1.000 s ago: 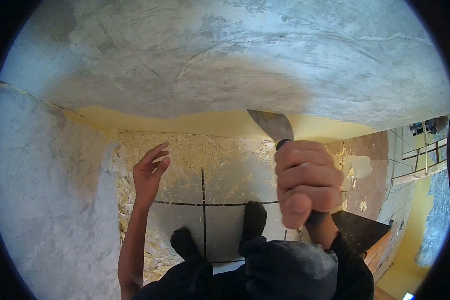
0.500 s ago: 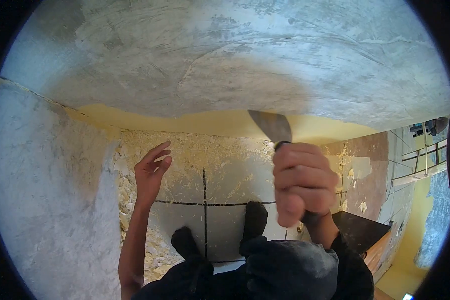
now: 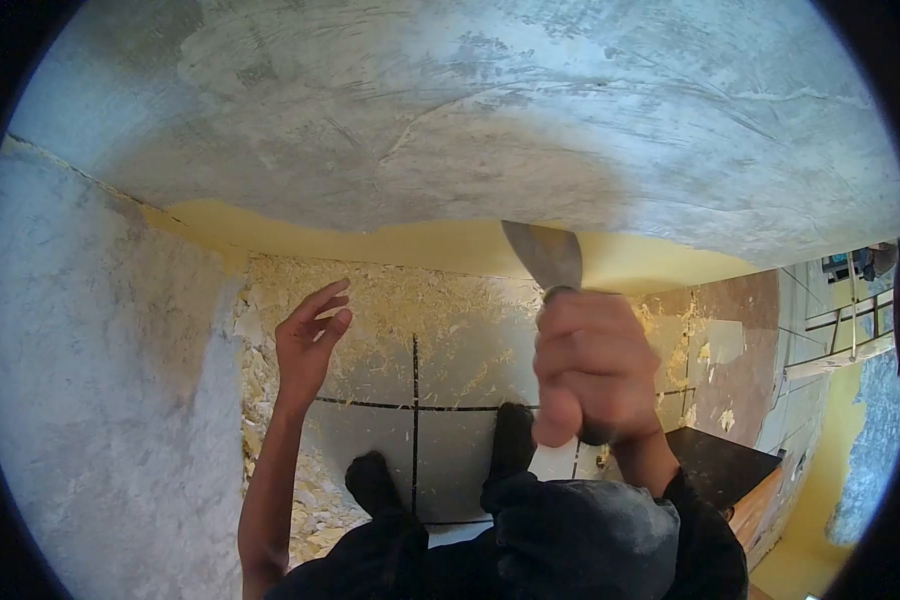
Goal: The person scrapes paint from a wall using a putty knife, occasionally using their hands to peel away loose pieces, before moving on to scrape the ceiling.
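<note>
My right hand (image 3: 598,365) is wrapped round the handle of a putty knife (image 3: 548,258), its wide metal blade pointing up at the wall. The blade's edge lies at the border between the yellow paint strip (image 3: 370,243) and the bare grey wall (image 3: 450,130). Blur softens the right hand's outline. My left hand (image 3: 310,335) hangs in the air on the left with fingers apart and bent, holding nothing.
Yellow paint flakes (image 3: 305,500) litter the tiled floor (image 3: 460,450), thickest along the left wall (image 3: 120,350). My dark-covered feet stand on the tiles. A black-topped piece of furniture (image 3: 720,465) is at lower right, and a ladder-like frame (image 3: 850,330) lies farther right.
The right hand and putty knife have shifted slightly left, and the blade has turned a little. The left hand stays nearly where it was.
</note>
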A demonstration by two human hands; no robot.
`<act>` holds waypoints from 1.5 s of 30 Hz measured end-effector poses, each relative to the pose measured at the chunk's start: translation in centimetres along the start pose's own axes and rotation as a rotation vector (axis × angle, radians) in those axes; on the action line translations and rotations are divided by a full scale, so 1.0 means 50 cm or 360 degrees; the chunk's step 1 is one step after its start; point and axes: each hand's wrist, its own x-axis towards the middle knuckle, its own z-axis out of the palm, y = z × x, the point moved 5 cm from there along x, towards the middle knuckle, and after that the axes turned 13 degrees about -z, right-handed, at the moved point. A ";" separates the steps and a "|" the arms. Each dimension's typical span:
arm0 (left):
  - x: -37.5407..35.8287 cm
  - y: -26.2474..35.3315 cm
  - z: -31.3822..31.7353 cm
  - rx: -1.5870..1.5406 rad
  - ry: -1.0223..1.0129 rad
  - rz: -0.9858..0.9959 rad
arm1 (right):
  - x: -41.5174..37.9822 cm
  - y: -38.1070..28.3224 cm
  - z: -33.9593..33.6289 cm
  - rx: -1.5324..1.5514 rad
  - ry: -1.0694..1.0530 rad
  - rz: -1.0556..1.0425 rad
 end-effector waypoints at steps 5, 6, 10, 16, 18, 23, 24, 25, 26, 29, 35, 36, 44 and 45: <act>-0.008 0.025 0.004 0.0031 0.0024 0.0048 | 0.006 -0.026 0.005 0.0038 0.0082 -0.0141; -0.009 0.025 0.004 0.0027 0.0009 0.0063 | 0.011 -0.031 0.005 0.0048 0.0091 -0.0093; -0.013 0.019 0.002 0.0021 -0.0018 0.0060 | -0.003 0.033 0.019 -0.0179 -0.0139 0.0132; -0.019 0.025 -0.002 0.0026 0.0013 0.0058 | -0.009 0.016 0.030 -0.0115 -0.0162 -0.0036; -0.017 0.029 0.002 0.0023 0.0007 0.0075 | -0.006 0.031 0.032 -0.0187 -0.0232 0.0031; -0.021 0.019 0.003 0.0044 -0.0008 0.0059 | -0.007 -0.004 0.029 -0.0200 -0.0039 -0.0087; -0.018 0.013 0.002 0.0026 -0.0017 0.0058 | -0.009 0.022 0.038 -0.0213 -0.0112 -0.0027; -0.012 0.013 0.000 0.0006 -0.0011 0.0069 | -0.009 0.042 0.048 -0.0215 -0.0184 0.0017; -0.017 0.012 0.002 0.0006 -0.0012 0.0061 | -0.011 0.039 0.052 -0.0158 -0.0155 0.0006; -0.018 0.019 -0.001 0.0015 -0.0022 0.0078 | 0.016 -0.020 0.049 0.0116 0.0007 -0.0097; -0.019 0.015 -0.002 0.0075 0.0007 0.0053 | -0.006 0.018 0.083 -0.0074 -0.0260 -0.0141; -0.014 0.020 -0.001 0.0065 -0.0003 0.0078 | 0.011 -0.006 0.078 0.0004 -0.0129 -0.0139; -0.020 0.010 -0.009 0.0067 0.0005 0.0060 | 0.006 -0.010 0.106 -0.0019 -0.0200 -0.0126; -0.022 0.010 -0.010 0.0059 0.0000 0.0050 | 0.015 -0.026 0.104 0.0084 -0.0183 -0.0090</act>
